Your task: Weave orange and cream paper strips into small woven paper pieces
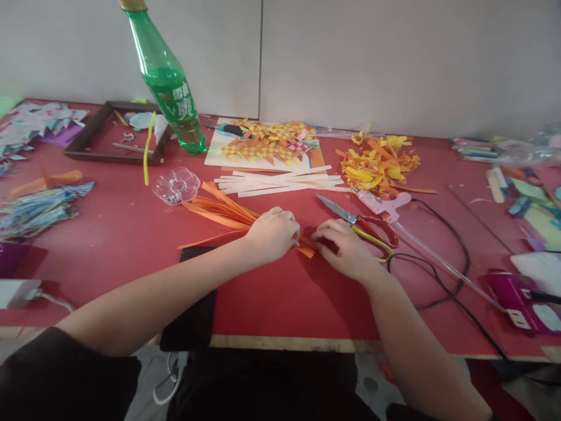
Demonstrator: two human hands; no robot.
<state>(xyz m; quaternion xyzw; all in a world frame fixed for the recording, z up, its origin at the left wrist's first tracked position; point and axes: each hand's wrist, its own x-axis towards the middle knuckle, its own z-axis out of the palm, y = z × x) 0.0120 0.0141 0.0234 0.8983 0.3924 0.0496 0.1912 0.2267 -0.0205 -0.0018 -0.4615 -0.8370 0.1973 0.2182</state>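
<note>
A fanned bundle of orange paper strips (228,213) lies across the red table, its loose ends spread to the left. My left hand (274,234) is closed around the bundle near its right end, fingers pressed together. Short strip ends stick out past it. Just to the right, my right hand (342,245) has its fingers bent and apart, with the fingertips at those ends. Beyond my hands are pale cream paper strips (280,182). Scissors (350,217) with red and yellow handles lie beside my right hand.
A green bottle (169,88) stands behind a clear flower-shaped dish (176,186). A pink glue gun (384,204) trails a black cord at right. Yellow and orange folded pieces (379,164) are heaped behind it. A black phone-like slab (193,316) lies under my left forearm.
</note>
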